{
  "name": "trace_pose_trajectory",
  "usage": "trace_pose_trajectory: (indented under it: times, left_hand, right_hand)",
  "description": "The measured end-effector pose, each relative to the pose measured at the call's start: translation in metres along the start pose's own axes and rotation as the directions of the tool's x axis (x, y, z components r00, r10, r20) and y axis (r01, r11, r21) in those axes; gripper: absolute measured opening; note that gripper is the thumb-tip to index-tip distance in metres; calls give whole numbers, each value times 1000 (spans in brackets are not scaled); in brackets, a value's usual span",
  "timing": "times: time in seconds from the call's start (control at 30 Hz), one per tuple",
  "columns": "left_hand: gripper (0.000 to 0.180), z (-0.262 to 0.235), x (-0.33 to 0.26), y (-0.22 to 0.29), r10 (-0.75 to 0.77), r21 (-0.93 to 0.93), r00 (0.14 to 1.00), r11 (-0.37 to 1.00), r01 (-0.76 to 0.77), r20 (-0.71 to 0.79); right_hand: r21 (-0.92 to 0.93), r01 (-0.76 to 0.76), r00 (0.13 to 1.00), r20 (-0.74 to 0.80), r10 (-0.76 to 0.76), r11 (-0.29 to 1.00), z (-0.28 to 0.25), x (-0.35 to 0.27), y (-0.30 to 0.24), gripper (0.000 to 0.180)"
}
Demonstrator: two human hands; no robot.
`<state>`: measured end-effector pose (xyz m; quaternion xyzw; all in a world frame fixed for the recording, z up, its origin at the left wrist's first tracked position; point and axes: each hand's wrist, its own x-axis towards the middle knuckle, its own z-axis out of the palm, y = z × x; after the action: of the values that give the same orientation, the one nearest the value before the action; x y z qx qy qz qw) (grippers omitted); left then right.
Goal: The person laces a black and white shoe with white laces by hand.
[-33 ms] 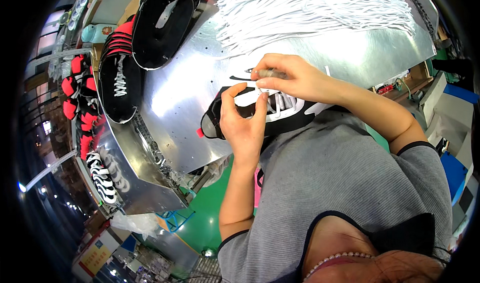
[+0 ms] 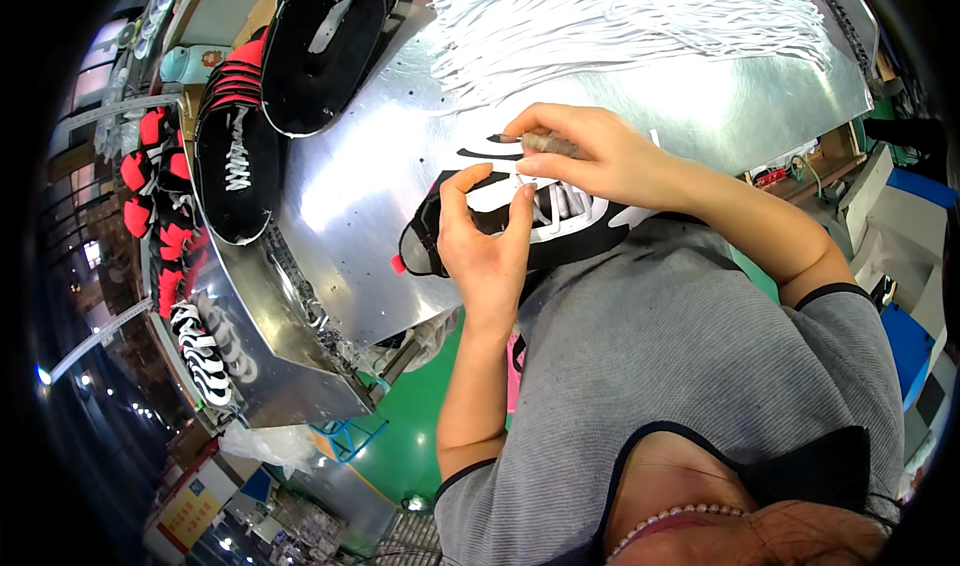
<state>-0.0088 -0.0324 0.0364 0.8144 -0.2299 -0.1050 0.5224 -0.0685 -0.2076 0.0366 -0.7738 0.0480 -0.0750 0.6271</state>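
Observation:
A black-and-white shoe upper (image 2: 575,249) lies on its side at the near edge of the metal table, close against my body. White lace (image 2: 565,206) crosses its opening in several rows. My left hand (image 2: 487,256) grips the upper near its collar, thumb and forefinger curved around the edge of the opening. Above it, my right hand (image 2: 600,161) is closed around a small tool with a rough, greyish-brown wrapped handle (image 2: 552,146). The fingertips of both hands nearly meet at the eyelet edge. The tool's working end is hidden there.
Loose white laces (image 2: 620,36) form a large pile at the table's far side. Stacked black-and-red shoe uppers (image 2: 238,166) stand at the left, beside another stack (image 2: 325,66). More red-and-black pieces (image 2: 170,206) are farther left. A blue-and-white box (image 2: 905,266) is at the right.
My right hand has shifted very slightly, and more of the tool's handle shows. The left hand keeps its grip on the shoe upper.

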Motion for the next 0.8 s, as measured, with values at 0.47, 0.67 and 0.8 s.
trace_pose_trajectory:
  times: [0.47, 0.67, 0.8]
  left_hand:
    - [34, 3, -7, 2, -116, -52, 993, 992, 116, -1]
    - [37, 8, 1, 6, -34, 44, 999, 998, 34, -9]
    - [40, 7, 13, 6, -103, -305, 994, 946, 110, 38]
  right_hand:
    - [-511, 203, 953, 298, -49, 835, -8, -9, -14, 17]
    - [-682, 212, 977, 144, -155, 700, 25, 8, 4, 26]
    - [-524, 75, 996, 85, -35, 848, -21, 0, -21, 19]
